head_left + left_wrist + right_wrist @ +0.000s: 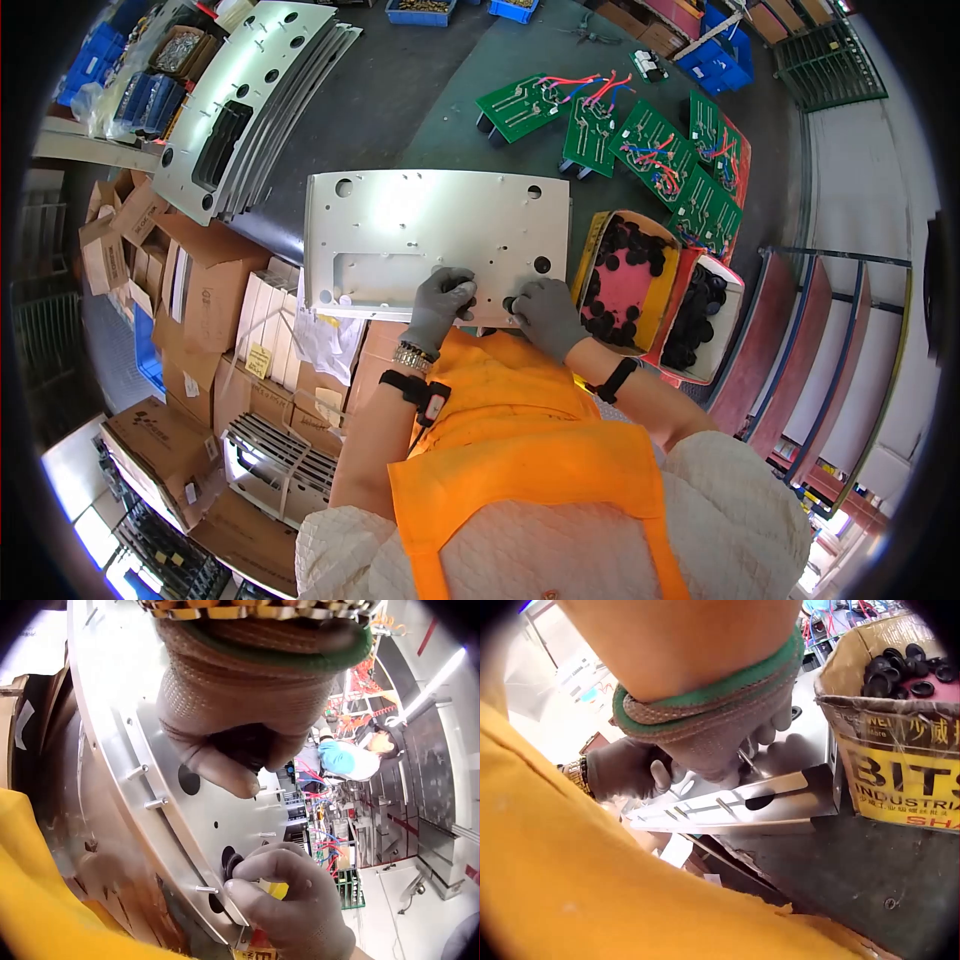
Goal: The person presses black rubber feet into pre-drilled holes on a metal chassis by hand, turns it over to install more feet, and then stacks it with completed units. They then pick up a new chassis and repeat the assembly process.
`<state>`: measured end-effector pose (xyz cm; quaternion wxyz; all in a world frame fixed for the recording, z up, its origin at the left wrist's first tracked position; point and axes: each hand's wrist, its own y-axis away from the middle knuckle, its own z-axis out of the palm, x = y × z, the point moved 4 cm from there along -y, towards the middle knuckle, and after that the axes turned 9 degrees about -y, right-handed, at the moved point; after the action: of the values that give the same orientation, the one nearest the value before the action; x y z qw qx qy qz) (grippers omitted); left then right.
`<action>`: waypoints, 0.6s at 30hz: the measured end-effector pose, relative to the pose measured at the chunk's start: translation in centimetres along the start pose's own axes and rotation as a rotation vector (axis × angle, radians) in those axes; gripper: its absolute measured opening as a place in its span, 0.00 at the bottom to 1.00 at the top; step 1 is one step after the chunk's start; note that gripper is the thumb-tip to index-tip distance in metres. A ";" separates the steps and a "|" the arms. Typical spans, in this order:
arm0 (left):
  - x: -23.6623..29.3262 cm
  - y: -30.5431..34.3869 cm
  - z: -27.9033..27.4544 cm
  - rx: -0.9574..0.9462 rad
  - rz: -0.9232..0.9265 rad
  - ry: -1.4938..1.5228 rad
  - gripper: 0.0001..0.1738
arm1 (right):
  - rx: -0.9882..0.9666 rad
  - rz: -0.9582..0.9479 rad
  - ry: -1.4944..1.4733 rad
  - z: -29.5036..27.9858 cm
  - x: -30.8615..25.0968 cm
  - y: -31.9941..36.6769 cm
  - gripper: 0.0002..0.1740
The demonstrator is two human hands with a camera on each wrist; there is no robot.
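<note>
A pale metal panel (430, 215) with round holes, a rectangular cutout and small studs lies in front of me. My gloved right hand (550, 312) pinches a black rubber grommet (234, 865) at a hole near the panel's near right edge; thumb and forefinger are on its rim in the left wrist view. To its left, my gloved left hand (441, 303) is curled over the near edge of the panel. Dark grommets (246, 744) show between its fingers and thumb, partly hidden. Another open hole (542, 265) lies just beyond the right hand.
Right of the panel stand a yellow cardboard box (900, 776) and a red-edged box (735, 310), both holding black grommets. Green circuit boards (655, 150) with coloured wires lie behind them. Stacked metal panels (255, 75) lean at the back left; cardboard boxes (225, 275) fill the left side.
</note>
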<state>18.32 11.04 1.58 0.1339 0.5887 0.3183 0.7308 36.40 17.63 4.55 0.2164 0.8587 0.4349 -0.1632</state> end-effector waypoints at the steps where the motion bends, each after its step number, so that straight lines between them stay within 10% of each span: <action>1: -0.1 -0.2 0.1 0.000 0.002 0.004 0.12 | -0.031 0.023 0.025 0.3 0.2 0.0 0.08; 8: -0.7 -0.8 0.6 0.045 -0.016 -0.050 0.10 | 0.162 -0.021 -0.032 0.6 0.3 -0.4 0.10; 18: -1.6 -1.5 0.9 0.100 -0.079 -0.062 0.08 | -0.040 0.005 0.054 1.4 0.7 -1.2 0.12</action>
<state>19.32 11.56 -0.48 0.1426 0.6042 0.3732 0.6894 35.71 18.01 2.70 0.2221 0.8594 0.4416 -0.1307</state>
